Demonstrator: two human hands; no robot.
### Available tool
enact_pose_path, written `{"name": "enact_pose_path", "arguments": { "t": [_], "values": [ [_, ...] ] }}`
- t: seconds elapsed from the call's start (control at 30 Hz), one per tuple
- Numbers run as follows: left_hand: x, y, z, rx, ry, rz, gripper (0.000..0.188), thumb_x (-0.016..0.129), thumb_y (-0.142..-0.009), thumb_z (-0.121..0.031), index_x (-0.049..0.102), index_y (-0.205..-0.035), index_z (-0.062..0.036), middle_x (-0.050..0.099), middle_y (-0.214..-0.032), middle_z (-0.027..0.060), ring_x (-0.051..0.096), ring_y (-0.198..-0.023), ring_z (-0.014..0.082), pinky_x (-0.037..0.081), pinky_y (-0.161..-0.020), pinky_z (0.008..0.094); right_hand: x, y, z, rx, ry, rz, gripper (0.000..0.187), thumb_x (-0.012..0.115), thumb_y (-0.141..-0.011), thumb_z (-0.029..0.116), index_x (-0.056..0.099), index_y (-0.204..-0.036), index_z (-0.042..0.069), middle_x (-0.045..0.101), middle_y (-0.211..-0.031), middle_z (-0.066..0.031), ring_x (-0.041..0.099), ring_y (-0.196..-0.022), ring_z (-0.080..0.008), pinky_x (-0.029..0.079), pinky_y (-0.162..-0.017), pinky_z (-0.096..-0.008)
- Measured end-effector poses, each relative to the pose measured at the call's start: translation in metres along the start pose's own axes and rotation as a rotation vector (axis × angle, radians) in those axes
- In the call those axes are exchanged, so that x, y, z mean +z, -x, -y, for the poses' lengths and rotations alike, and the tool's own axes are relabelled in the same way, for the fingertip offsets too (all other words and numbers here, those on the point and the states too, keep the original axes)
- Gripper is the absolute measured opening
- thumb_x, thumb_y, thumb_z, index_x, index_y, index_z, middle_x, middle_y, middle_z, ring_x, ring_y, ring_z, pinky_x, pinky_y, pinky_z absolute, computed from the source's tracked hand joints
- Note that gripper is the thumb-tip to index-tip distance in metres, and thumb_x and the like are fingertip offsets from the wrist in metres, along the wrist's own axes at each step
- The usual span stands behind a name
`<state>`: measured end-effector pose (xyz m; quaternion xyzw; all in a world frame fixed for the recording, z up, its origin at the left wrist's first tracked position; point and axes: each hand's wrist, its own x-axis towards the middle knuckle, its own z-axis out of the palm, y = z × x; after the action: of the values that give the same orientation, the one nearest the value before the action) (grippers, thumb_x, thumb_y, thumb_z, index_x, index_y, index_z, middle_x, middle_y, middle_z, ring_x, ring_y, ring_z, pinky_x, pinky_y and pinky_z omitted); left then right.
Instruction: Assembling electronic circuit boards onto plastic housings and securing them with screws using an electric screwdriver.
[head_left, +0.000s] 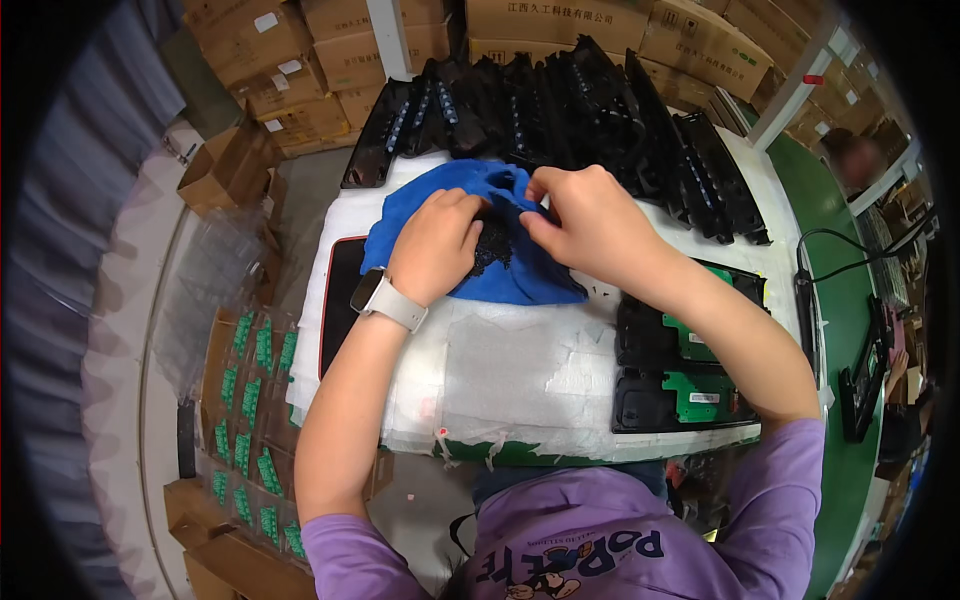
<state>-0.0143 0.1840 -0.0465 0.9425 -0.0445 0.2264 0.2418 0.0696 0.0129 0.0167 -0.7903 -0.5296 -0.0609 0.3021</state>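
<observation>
A blue cloth (pixel 405 215) lies bunched on the white-covered table, with a heap of tiny black pieces, perhaps screws, (pixel 492 250) in its middle. My left hand (pixel 437 245), a pale watch strap at its wrist, rests on the cloth beside the heap. Its fingers curl inward toward the black pieces, and their tips are partly hidden. From the right, my right hand (pixel 590 215) pinches a raised fold of the cloth between thumb and fingers. A few loose black bits (pixel 600 291) lie just off the cloth's right corner.
Long black plastic housings (pixel 590 110) are heaped along the table's far side. Black panels with green circuit boards (pixel 697 397) lie at the right. A dark red-edged panel (pixel 343 290) sits left of the cloth. Beyond stand cardboard boxes (pixel 560 22); green boards in clear trays (pixel 250 390) are lower left.
</observation>
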Motion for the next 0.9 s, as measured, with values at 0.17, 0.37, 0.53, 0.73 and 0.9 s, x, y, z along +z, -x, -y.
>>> {"name": "enact_pose_path", "arguments": {
  "t": [0.17, 0.37, 0.53, 0.73, 0.9],
  "values": [
    [-0.002, 0.001, -0.011, -0.033, -0.017, -0.002, 0.018, 0.061, -0.076, -0.009, 0.061, -0.091, -0.0002, 0.058, -0.087, 0.013, 0.053, -0.088, 0.03, 0.044, -0.077, 0.0367, -0.008, 0.01, -0.008, 0.052, 0.441, 0.145, 0.013, 0.062, -0.067, 0.01, 0.061, -0.057, 0.002, 0.059, -0.058, -0.016, 0.062, -0.058, -0.032, 0.05, -0.052, -0.038],
    [0.006, -0.004, -0.019, 0.016, -0.059, -0.012, 0.02, 0.068, -0.07, -0.011, 0.062, -0.086, -0.0004, 0.058, -0.082, 0.0116, 0.055, -0.082, 0.0287, 0.045, -0.072, 0.0349, -0.027, 0.033, -0.012, -0.042, 0.63, 0.032, 0.016, 0.064, -0.067, 0.018, 0.062, -0.057, 0.006, 0.057, -0.054, -0.0123, 0.061, -0.054, -0.0284, 0.047, -0.047, -0.0347],
    [0.009, -0.006, -0.025, 0.028, -0.079, -0.108, 0.008, 0.065, -0.071, -0.004, 0.063, -0.079, -0.0004, 0.056, -0.07, 0.0112, 0.054, -0.061, 0.026, 0.042, -0.056, 0.0324, -0.089, 0.076, -0.025, 0.229, 0.523, -0.05, 0.015, 0.063, -0.073, 0.025, 0.067, -0.076, 0.011, 0.06, -0.058, -0.0105, 0.061, -0.056, -0.0266, 0.049, -0.055, -0.0375],
    [0.006, -0.011, -0.025, -0.029, -0.095, -0.158, 0.006, 0.059, -0.079, -0.004, 0.062, -0.082, 0.0007, 0.058, -0.072, 0.0154, 0.056, -0.062, 0.0305, 0.044, -0.058, 0.0346, -0.168, 0.188, -0.079, 0.73, 0.742, -0.192, 0.02, 0.063, -0.076, 0.028, 0.066, -0.079, 0.009, 0.061, -0.061, -0.0091, 0.061, -0.059, -0.0273, 0.047, -0.056, -0.0369],
    [0.001, -0.018, -0.028, -0.307, 0.575, -0.048, 0.014, 0.053, -0.089, -0.009, 0.061, -0.087, 0.0023, 0.058, -0.073, 0.0029, 0.05, -0.059, 0.0077, 0.041, -0.055, 0.0195, -0.181, 0.263, -0.117, 0.98, 0.877, 0.006, 0.033, 0.059, -0.079, 0.039, 0.064, -0.081, 0.006, 0.063, -0.07, -0.013, 0.062, -0.069, -0.0309, 0.048, -0.061, -0.0399]
  ]
}}
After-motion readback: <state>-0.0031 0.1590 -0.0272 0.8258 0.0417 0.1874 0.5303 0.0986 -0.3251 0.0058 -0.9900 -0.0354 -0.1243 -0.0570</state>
